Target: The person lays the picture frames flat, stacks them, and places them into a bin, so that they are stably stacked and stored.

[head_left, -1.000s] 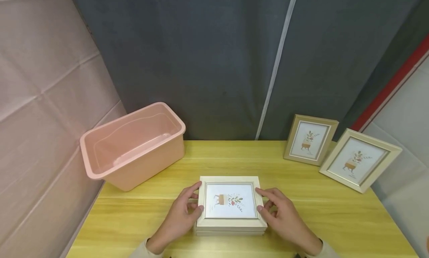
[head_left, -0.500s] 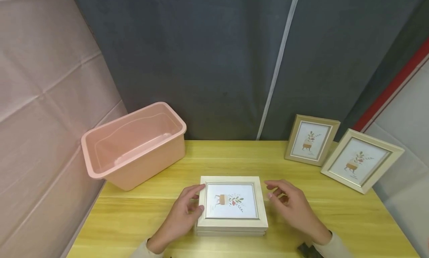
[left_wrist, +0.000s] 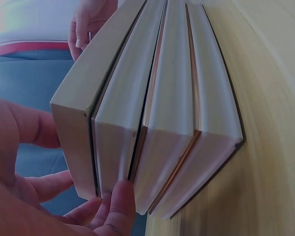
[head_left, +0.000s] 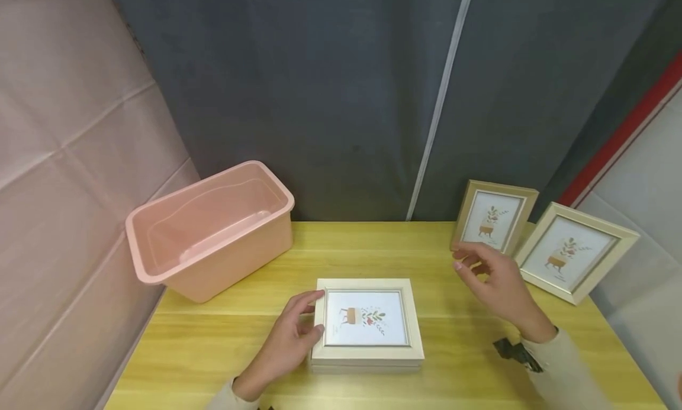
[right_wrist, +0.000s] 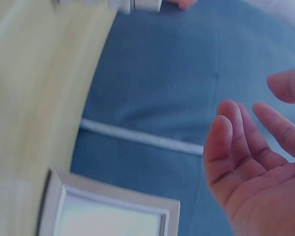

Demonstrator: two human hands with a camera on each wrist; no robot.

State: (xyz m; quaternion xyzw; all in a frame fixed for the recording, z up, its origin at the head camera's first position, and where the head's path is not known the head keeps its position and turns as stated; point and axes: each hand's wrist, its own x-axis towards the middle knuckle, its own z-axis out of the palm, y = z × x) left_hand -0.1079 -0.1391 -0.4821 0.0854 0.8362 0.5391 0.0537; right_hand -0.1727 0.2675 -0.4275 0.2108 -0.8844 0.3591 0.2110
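Resting against the left edge of a stack of picture frames, the left hand has its thumb on the top frame's rim and its fingers curled round the stack's side; the left wrist view shows four frame edges fanned, with fingertips pressed to them. Grip: clamped on the stack. The stack lies flat near the front middle of the yellow wooden surface, the top frame facing up and showing a plant print.

Right hand: raised above the surface, well apart from the stack, fingers loosely spread, holding nothing. Grip: apart. In the right wrist view the palm is open, with a frame corner below it. The hand is just in front of the nearer upright frame; whether it touches, cannot tell. A second upright frame stands to the right of the first.

Pink plastic bin: at the far left corner of the surface, overhanging the edge.
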